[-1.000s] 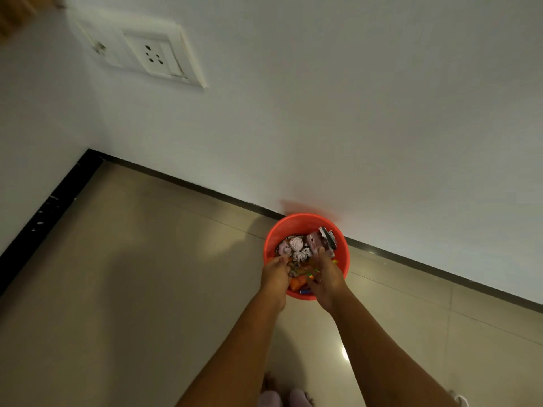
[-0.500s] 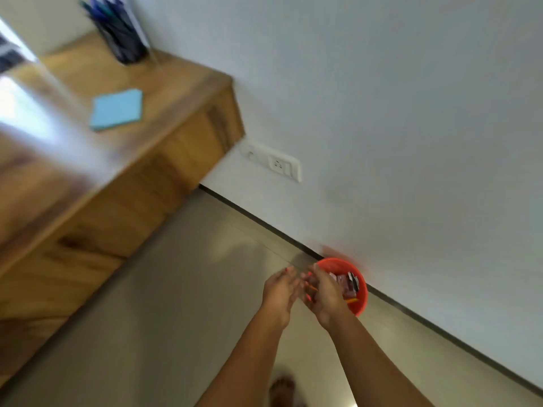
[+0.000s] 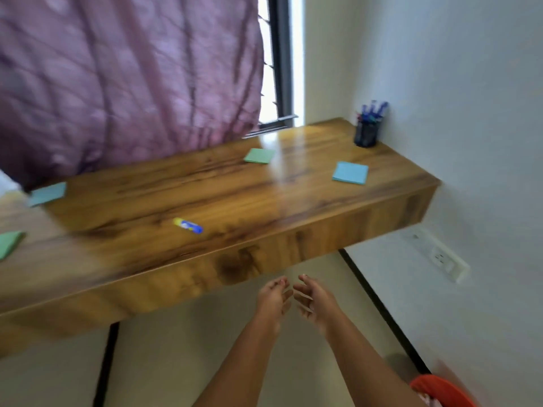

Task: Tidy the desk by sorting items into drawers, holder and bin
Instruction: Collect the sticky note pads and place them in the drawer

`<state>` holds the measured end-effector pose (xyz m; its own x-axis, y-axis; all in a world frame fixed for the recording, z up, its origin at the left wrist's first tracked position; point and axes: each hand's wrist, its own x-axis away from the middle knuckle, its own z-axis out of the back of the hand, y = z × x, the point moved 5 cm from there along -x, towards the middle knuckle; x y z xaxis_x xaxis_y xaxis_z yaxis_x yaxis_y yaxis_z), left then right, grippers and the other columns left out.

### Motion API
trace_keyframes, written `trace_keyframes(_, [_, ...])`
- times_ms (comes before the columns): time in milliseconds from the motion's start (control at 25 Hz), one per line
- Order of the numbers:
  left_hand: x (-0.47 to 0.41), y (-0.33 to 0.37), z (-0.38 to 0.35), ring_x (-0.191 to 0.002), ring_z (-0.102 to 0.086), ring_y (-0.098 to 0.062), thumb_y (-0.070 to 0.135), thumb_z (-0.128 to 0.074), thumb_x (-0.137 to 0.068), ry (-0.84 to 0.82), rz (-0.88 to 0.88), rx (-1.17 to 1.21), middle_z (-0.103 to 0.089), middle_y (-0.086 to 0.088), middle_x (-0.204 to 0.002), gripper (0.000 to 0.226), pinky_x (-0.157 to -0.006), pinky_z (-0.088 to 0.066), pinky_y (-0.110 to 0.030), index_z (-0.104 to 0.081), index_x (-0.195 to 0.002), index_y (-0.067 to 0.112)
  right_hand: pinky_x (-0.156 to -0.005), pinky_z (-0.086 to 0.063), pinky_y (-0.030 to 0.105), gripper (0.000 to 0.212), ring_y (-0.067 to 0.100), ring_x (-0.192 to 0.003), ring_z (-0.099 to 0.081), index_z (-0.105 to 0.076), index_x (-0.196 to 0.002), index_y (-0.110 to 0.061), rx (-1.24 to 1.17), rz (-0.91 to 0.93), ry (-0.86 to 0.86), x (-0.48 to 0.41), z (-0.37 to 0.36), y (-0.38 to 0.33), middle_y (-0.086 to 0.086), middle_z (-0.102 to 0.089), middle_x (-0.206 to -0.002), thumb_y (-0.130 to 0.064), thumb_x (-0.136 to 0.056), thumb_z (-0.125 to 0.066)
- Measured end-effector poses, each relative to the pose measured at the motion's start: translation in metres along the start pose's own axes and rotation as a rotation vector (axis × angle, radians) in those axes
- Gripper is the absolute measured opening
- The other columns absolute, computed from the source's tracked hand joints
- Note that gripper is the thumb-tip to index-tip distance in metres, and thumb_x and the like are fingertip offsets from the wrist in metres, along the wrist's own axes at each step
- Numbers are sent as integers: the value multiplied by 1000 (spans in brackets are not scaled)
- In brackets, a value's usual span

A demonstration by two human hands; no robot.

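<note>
1. Head view: the left hand [image 3: 271, 299] and right hand [image 3: 316, 301] are side by side, nearly touching, below the desk's front edge. The fingers of both are loose and spread, and they hold nothing.
2. The glue stick [image 3: 188, 226] lies on the desk [image 3: 235, 201], far and left of the hands and close to the front edge. Its long axis runs roughly along that edge, yellow end to the left. The left hand is nearer, so it looks the likelier one to reach.
3. The note pads lie well apart: a green pad [image 3: 260, 155] at far centre, a blue pad [image 3: 350, 172] to the right, a second blue pad [image 3: 47, 193] at the left, and a second green pad [image 3: 8, 243] at the left edge.
4. The pen holder [image 3: 365, 133] stands at the far right corner by the wall, with pens inside.
5. The red bin [image 3: 440, 390] sits on the floor at the near right, beside the wall.
6. A purple curtain [image 3: 126, 83] hangs behind the desk, and a wall socket [image 3: 440, 258] sits low on the right. The view is blurred.
</note>
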<state>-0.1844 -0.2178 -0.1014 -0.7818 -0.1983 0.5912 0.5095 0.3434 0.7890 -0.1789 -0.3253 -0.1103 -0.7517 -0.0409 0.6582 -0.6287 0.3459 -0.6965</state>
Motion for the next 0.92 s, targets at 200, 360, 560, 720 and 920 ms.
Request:
trace_keyframes(200, [-5, 70, 143, -95, -63, -28, 10, -54, -94, 214, -331, -374, -68, -12, -104, 12, -69, -42, -22, -66, -96, 14, -60, -38, 26, 15, 13, -69, -52, -56, -88, -17, 229, -88, -158, 4, -116, 44, 2, -57, -81, -28, -96, -52])
trace_keyframes(360, [-10, 138, 262, -111, -56, -28, 6, -60, -87, 467, -614, -811, -63, -13, -118, 31, -93, -39, -30, -62, -117, 8, -62, -40, 25, 15, 13, -68, -52, -56, -93, -15, 316, -134, -184, -1, -181, 86, 1, -58, -79, -30, -96, -53])
trace_keyframes(560, [-45, 182, 357, -136, -30, -23, 53, -51, -89, 408, -623, -1526, -36, 0, -148, 68, -108, -31, -43, -29, -146, 25, -75, -43, 33, 19, 16, -87, -57, -55, -110, -13, 227, -222, -116, -30, -255, 131, 1, -61, -96, -26, -96, -53])
trace_keyframes(720, [-81, 190, 395, -147, 1, -26, 75, -44, -76, 146, -523, -1815, 5, 10, -160, 94, -110, -11, -61, 6, -148, 41, -78, -42, 35, 11, 18, -101, -52, -53, -107, -13, 127, -293, -3, -55, -302, 166, 1, -54, -100, -18, -97, -50])
trace_keyframes(920, [-92, 194, 398, -146, 12, -28, 81, -37, -72, 34, -581, -1896, 15, 11, -158, 99, -109, -3, -66, 18, -145, 43, -65, -45, 36, 17, 15, -66, -46, -49, -79, -13, -28, -358, 76, -82, -328, 193, 5, -46, -77, 0, -90, -47])
